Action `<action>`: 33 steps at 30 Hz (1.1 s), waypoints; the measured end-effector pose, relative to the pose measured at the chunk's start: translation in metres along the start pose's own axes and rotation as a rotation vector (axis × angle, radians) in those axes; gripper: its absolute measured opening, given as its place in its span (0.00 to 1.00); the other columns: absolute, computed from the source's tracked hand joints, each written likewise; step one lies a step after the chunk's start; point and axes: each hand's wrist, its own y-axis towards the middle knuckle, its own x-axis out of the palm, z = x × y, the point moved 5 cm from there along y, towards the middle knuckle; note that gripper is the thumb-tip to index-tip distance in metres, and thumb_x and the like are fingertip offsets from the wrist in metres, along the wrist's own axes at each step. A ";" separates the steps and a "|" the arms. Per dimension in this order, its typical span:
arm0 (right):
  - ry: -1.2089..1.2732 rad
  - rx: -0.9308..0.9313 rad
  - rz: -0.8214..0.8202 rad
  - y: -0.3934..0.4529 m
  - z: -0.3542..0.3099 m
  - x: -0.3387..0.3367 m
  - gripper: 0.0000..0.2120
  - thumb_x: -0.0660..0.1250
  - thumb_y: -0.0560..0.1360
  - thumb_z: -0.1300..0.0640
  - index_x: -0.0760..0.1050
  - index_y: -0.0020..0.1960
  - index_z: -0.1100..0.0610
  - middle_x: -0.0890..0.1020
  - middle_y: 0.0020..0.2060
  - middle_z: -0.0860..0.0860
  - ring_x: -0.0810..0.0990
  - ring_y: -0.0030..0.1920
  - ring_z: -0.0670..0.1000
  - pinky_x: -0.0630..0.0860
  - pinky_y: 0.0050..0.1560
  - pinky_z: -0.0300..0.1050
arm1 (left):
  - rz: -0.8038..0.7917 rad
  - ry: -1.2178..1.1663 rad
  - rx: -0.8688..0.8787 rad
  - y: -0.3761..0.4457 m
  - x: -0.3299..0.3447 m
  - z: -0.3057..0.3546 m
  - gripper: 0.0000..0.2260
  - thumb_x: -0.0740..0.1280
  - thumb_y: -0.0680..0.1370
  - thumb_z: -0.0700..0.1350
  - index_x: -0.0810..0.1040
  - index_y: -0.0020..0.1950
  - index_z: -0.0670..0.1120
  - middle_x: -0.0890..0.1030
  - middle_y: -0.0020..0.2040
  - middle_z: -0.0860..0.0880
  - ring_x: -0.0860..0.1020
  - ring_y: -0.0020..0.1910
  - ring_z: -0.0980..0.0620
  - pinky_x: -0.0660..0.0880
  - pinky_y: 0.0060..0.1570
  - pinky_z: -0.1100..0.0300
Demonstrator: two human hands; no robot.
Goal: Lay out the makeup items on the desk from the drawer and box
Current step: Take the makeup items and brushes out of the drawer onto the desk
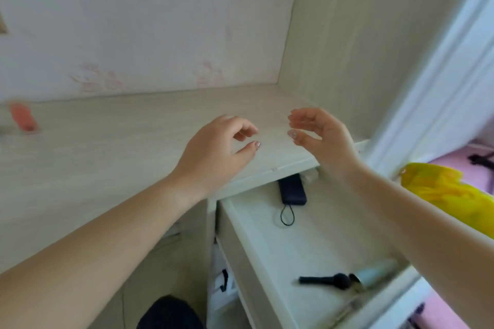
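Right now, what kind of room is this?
Probably a bedroom's dressing corner: a pale wood desk against flowered wallpaper, its drawer open with a black brush inside.

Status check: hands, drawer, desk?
Left hand and right hand open, empty, above pale wood desk. White drawer open: dark blue case, black brush inside. Nothing blocking.

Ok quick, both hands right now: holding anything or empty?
Left hand: open, fingers loosely curled, holding nothing, above the desk.
Right hand: open, fingers relaxed, holding nothing, above the desk's edge.
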 end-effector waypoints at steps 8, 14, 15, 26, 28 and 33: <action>-0.281 0.149 -0.127 -0.081 0.069 -0.109 0.20 0.74 0.68 0.62 0.74 0.45 0.38 0.80 0.44 0.37 0.77 0.44 0.28 0.71 0.45 0.23 | -0.285 -0.086 0.025 -0.009 0.131 0.061 0.06 0.69 0.74 0.48 0.79 0.50 0.51 0.80 0.47 0.56 0.78 0.46 0.58 0.76 0.49 0.55; -0.523 0.220 -0.458 -0.129 0.121 -0.123 0.13 0.73 0.69 0.51 0.78 0.54 0.46 0.78 0.48 0.38 0.76 0.45 0.33 0.73 0.44 0.27 | -0.587 0.010 -0.003 -0.033 0.223 0.074 0.09 0.67 0.75 0.51 0.78 0.54 0.53 0.79 0.51 0.56 0.77 0.49 0.58 0.75 0.48 0.59; -0.565 0.222 -0.514 -0.132 0.127 -0.119 0.14 0.73 0.70 0.50 0.78 0.55 0.47 0.78 0.48 0.39 0.76 0.45 0.35 0.73 0.46 0.28 | -0.624 0.037 -0.006 -0.038 0.231 0.071 0.10 0.67 0.75 0.52 0.77 0.55 0.54 0.78 0.51 0.57 0.77 0.49 0.59 0.73 0.46 0.62; -1.059 0.300 -1.351 -0.155 0.197 -0.083 0.24 0.69 0.74 0.52 0.69 0.67 0.52 0.73 0.63 0.49 0.72 0.62 0.52 0.70 0.62 0.46 | -1.063 0.369 -0.048 -0.084 0.300 0.033 0.19 0.70 0.73 0.51 0.73 0.63 0.51 0.76 0.59 0.52 0.75 0.57 0.50 0.73 0.49 0.57; -1.081 0.276 -1.407 -0.154 0.204 -0.080 0.23 0.69 0.73 0.53 0.70 0.67 0.54 0.73 0.62 0.50 0.71 0.61 0.53 0.69 0.60 0.46 | -1.107 0.414 -0.056 -0.091 0.309 0.028 0.20 0.70 0.72 0.50 0.73 0.63 0.51 0.75 0.60 0.50 0.75 0.58 0.48 0.71 0.47 0.57; -1.206 0.214 -1.585 -0.159 0.222 -0.074 0.12 0.68 0.74 0.53 0.78 0.52 0.60 0.80 0.47 0.53 0.77 0.49 0.55 0.70 0.45 0.44 | -1.181 0.474 -0.022 -0.102 0.323 0.024 0.17 0.70 0.73 0.48 0.74 0.61 0.48 0.76 0.58 0.47 0.76 0.56 0.45 0.71 0.47 0.56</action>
